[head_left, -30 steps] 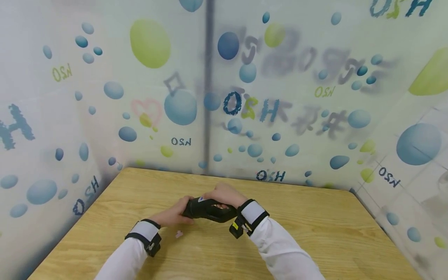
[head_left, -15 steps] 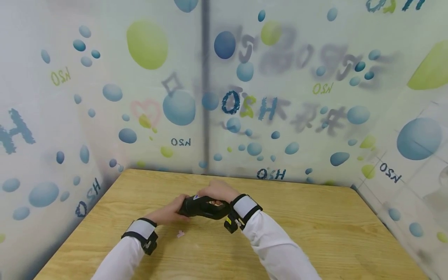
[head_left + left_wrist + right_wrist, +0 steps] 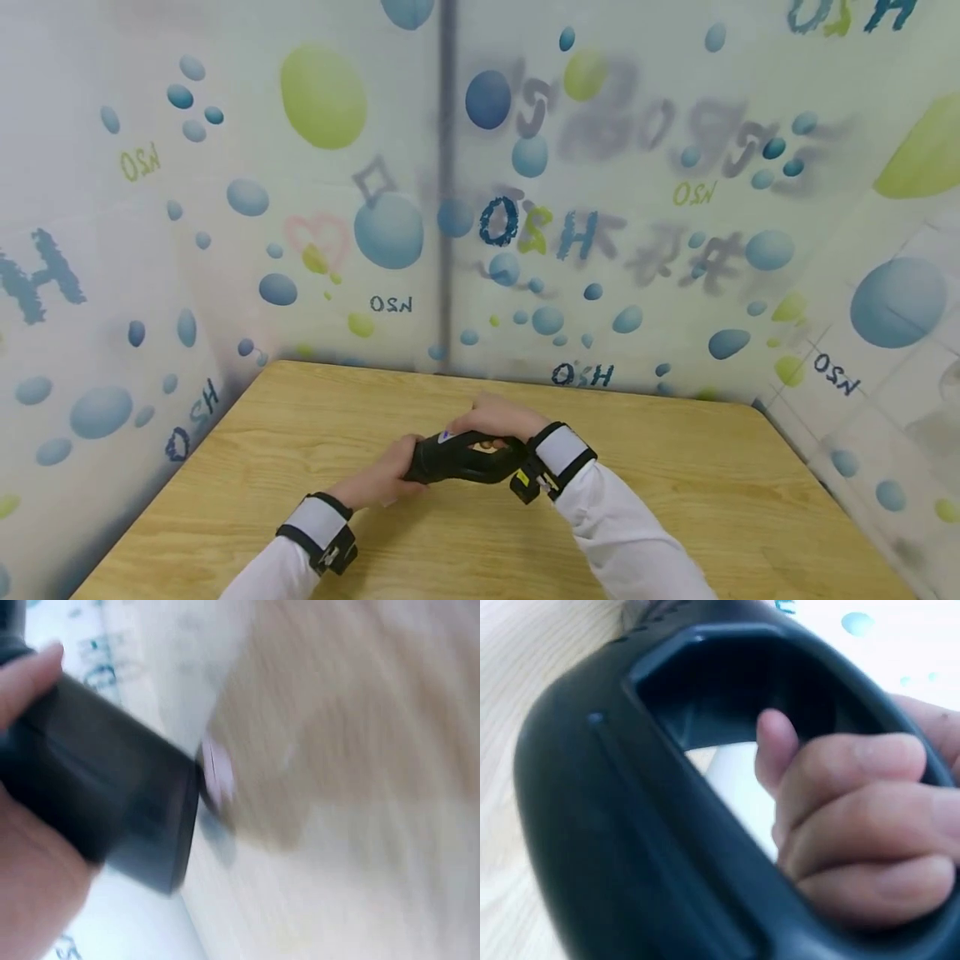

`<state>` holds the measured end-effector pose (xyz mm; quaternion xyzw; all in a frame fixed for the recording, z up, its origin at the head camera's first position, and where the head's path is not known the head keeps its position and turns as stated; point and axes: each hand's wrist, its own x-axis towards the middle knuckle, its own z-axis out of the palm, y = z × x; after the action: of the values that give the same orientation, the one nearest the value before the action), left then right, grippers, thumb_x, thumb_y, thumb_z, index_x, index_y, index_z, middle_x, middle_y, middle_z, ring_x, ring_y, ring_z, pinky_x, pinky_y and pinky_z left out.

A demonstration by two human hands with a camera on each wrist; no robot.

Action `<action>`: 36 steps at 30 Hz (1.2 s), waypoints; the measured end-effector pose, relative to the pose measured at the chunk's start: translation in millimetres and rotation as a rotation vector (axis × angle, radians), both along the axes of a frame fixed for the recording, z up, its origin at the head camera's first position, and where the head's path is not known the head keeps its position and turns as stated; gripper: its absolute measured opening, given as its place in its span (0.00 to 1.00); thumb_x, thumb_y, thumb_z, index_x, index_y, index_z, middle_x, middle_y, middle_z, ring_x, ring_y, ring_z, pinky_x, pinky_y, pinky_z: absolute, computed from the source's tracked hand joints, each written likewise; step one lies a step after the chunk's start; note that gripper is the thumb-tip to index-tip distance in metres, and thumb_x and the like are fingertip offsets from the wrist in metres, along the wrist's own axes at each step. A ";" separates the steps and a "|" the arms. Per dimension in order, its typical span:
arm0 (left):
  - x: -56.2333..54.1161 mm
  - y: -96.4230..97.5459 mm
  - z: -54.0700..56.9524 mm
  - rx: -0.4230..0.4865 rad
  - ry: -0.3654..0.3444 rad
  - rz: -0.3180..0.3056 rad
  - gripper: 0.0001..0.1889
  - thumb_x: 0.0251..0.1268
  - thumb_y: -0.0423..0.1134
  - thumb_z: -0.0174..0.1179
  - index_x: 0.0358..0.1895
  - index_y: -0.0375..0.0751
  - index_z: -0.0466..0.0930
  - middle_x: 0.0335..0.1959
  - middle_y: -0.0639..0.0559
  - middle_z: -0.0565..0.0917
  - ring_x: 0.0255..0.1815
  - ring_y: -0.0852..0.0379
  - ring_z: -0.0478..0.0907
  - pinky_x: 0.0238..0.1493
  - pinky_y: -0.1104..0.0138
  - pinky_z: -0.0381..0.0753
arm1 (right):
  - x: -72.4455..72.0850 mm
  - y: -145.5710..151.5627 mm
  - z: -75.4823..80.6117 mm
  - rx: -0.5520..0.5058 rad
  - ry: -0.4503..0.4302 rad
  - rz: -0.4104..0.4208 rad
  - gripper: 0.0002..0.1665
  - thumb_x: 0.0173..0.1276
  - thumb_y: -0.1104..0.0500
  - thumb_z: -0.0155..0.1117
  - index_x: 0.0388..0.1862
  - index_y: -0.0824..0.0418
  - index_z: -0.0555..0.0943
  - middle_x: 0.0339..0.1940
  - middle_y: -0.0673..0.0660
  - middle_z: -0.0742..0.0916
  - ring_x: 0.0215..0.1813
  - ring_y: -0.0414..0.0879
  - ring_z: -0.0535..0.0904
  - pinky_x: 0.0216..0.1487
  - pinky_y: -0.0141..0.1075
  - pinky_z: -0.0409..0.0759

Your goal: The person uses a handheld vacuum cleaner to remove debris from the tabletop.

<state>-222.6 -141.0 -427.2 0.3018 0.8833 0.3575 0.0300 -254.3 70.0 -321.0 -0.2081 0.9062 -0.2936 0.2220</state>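
Observation:
A black handheld vacuum cleaner (image 3: pixel 468 458) with a looped handle is held in both hands, above the wooden table. My left hand (image 3: pixel 386 477) grips its barrel near the nozzle end, fingers wrapped about it in the left wrist view. My right hand (image 3: pixel 506 421) grips the handle, its fingers curled through the loop (image 3: pixel 705 697) in the right wrist view. Close by the nozzle's rim (image 3: pixel 187 825) lies a small pink scrap (image 3: pixel 219 769); whether they touch is blurred. In the head view, the left hand covers most of that scrap.
The light wooden table (image 3: pixel 675 500) reaches back to a pale wall (image 3: pixel 637 250) printed with blue and green dots and letters. Side walls of the same print close in at left and right.
Both hands and the vacuum cleaner first shifted slightly left, then right and a little nearer the person. The pink scrap, in plain sight earlier, is now mostly behind the left hand.

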 end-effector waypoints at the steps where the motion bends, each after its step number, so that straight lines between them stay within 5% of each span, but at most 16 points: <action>1: 1.8 3.9 -1.2 -0.003 0.014 0.011 0.28 0.52 0.37 0.66 0.51 0.30 0.62 0.46 0.41 0.70 0.47 0.47 0.67 0.48 0.53 0.66 | 0.8 2.8 0.9 0.013 -0.004 0.005 0.25 0.58 0.45 0.59 0.10 0.59 0.75 0.06 0.47 0.68 0.09 0.39 0.60 0.12 0.28 0.61; 8: 15.0 22.7 -1.0 0.000 0.074 0.068 0.29 0.49 0.35 0.67 0.51 0.26 0.62 0.45 0.38 0.70 0.46 0.45 0.67 0.47 0.53 0.66 | 6.3 16.7 5.6 0.032 -0.030 0.030 0.25 0.58 0.45 0.59 0.09 0.58 0.72 0.06 0.47 0.67 0.09 0.39 0.60 0.13 0.28 0.60; 19: 36.4 26.4 4.7 -0.048 0.028 0.115 0.29 0.49 0.35 0.68 0.51 0.28 0.62 0.44 0.41 0.71 0.46 0.47 0.67 0.46 0.52 0.68 | 20.0 25.2 -6.3 -0.001 -0.035 0.054 0.26 0.60 0.44 0.57 0.10 0.60 0.73 0.06 0.46 0.68 0.08 0.38 0.60 0.12 0.27 0.59; 28: 18.4 -0.3 2.8 -0.072 0.062 0.076 0.30 0.47 0.36 0.69 0.51 0.28 0.62 0.45 0.38 0.71 0.47 0.44 0.67 0.47 0.51 0.67 | 14.8 9.4 -18.2 -0.070 -0.019 0.034 0.28 0.62 0.43 0.56 0.11 0.62 0.74 0.05 0.46 0.69 0.07 0.38 0.61 0.13 0.27 0.58; 36: -5.2 -9.9 2.7 -0.113 0.070 0.062 0.30 0.46 0.36 0.70 0.50 0.30 0.63 0.45 0.39 0.72 0.48 0.43 0.68 0.49 0.49 0.67 | 4.4 0.0 -32.4 -0.116 -0.004 -0.074 0.28 0.62 0.45 0.56 0.10 0.62 0.72 0.05 0.48 0.69 0.07 0.38 0.60 0.11 0.27 0.60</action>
<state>-227.9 -151.0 -424.5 0.2844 0.9115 0.2972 0.0049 -249.9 69.9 -353.4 -0.1861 0.8943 -0.3539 0.2006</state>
